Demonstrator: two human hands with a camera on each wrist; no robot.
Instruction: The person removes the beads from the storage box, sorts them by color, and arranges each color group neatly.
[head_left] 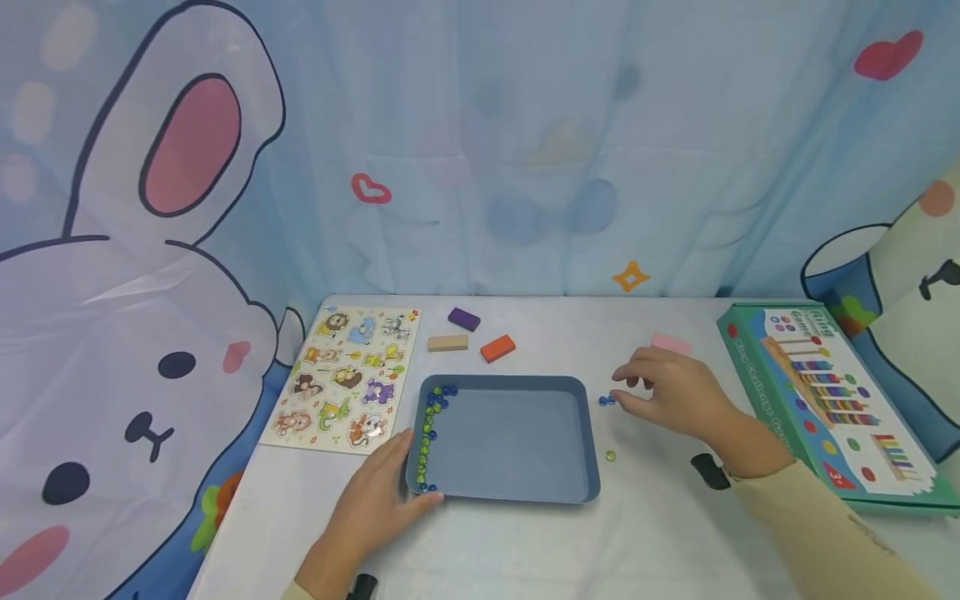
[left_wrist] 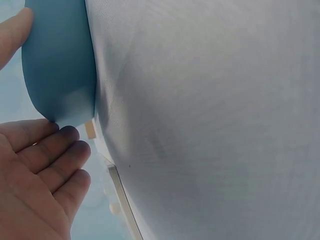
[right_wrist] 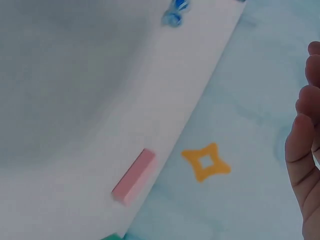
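My left hand (head_left: 375, 492) rests at the near left corner of a blue-grey tray (head_left: 517, 492). Its thumb lies at the front rim and its fingers run along the left wall; in the left wrist view the index fingertip touches the tray's outer side (left_wrist: 60, 65). Along the tray's left side runs a line of small green beads (head_left: 423, 450) and blue beads (head_left: 442, 392). Right of the tray, my right hand (head_left: 675, 392) hovers with thumb and fingers apart beside loose blue beads (head_left: 603, 401). Nearer me lies one green bead (head_left: 611, 455).
Behind the tray lie purple (head_left: 464, 318), tan (head_left: 447, 343) and orange blocks (head_left: 498, 348). A pink block (head_left: 671, 342) is partly behind my right hand. An animal puzzle board (head_left: 341, 379) lies left, a green game box (head_left: 840, 400) right. A printed curtain (head_left: 525, 150) hangs behind.
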